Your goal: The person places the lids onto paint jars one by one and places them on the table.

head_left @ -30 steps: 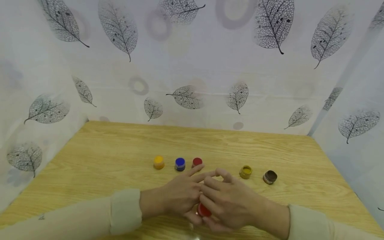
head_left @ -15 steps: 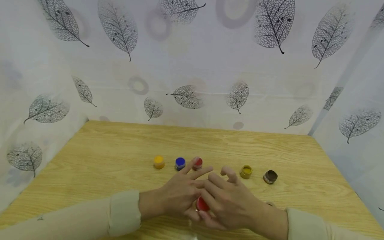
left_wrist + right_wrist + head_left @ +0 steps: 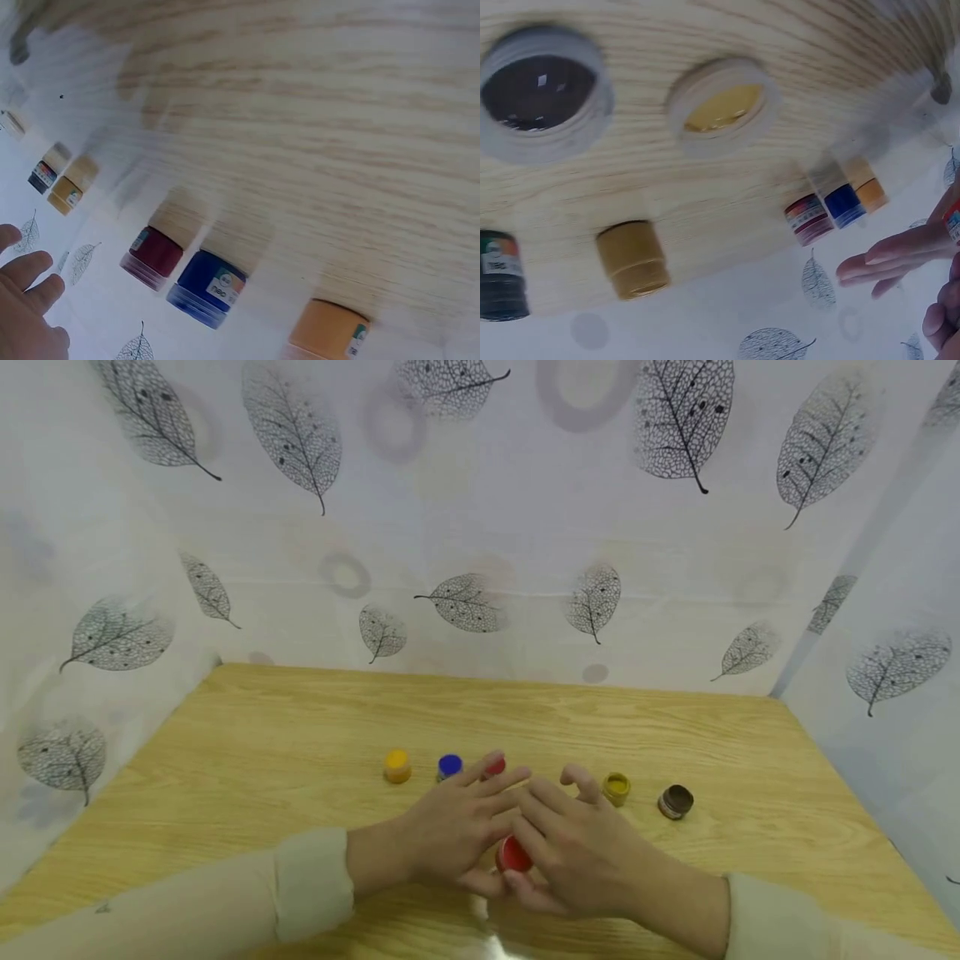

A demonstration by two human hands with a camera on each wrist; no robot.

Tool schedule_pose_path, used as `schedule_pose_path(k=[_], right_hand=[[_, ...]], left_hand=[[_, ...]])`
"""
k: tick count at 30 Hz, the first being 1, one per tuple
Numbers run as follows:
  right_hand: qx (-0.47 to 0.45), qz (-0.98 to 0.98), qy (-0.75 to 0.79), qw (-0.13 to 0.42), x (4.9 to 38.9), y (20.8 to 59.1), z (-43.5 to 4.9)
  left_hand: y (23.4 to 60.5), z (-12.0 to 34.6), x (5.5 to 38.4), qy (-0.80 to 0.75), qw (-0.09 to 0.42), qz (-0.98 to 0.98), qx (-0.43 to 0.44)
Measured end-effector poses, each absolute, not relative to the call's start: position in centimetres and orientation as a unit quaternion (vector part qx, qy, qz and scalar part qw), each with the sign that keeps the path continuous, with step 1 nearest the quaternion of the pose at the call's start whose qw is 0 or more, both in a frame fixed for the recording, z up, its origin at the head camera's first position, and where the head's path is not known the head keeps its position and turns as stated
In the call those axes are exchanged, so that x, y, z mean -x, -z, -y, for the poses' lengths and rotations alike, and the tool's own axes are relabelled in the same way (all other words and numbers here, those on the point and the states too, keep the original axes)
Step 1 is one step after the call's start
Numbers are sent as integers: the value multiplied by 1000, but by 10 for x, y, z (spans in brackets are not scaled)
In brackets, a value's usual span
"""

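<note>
pale wood grain streaks the table (image 3: 300,727) before a leaf-printed cloth (image 3: 495,510). the red jar (image 3: 514,855), small, squat and round with a flat bright top, is between the hands: the left hand (image 3: 453,835) pinches it, other fingers spread apart; the right hand (image 3: 585,852) grips it with bent fingers.

Wood-grain tbl (image 3: 300,718); wht cloth (image 3: 517,518) behind & both sides, w/ dk leaf prints (image 3: 686,418), pale rings (image 3: 585,418).
</note>
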State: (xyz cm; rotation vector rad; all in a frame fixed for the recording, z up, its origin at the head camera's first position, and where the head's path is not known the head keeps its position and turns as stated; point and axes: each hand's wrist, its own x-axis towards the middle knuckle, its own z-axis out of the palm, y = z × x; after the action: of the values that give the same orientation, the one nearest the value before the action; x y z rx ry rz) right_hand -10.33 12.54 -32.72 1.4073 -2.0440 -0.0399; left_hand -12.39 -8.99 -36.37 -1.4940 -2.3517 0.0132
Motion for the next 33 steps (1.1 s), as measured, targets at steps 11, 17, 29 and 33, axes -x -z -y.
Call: schedule_pose_path(k=[11, 17, 29, 33], right_hand=[[-496, 825, 29, 271, 134, 334, -155], [-467, 854, 62, 220, 159, 338, -165], [-435, 876, 141, 153, 190, 348, -160], [-437, 873, 154, 150, 194, 351, -158]], left_hand=[[367, 109, 122, -20, 189, 847, 496], [367, 116, 118, -7, 203, 849, 488], [366, 125, 111, 13, 193, 849, 491], [366, 126, 110, 7, 189, 852, 488]])
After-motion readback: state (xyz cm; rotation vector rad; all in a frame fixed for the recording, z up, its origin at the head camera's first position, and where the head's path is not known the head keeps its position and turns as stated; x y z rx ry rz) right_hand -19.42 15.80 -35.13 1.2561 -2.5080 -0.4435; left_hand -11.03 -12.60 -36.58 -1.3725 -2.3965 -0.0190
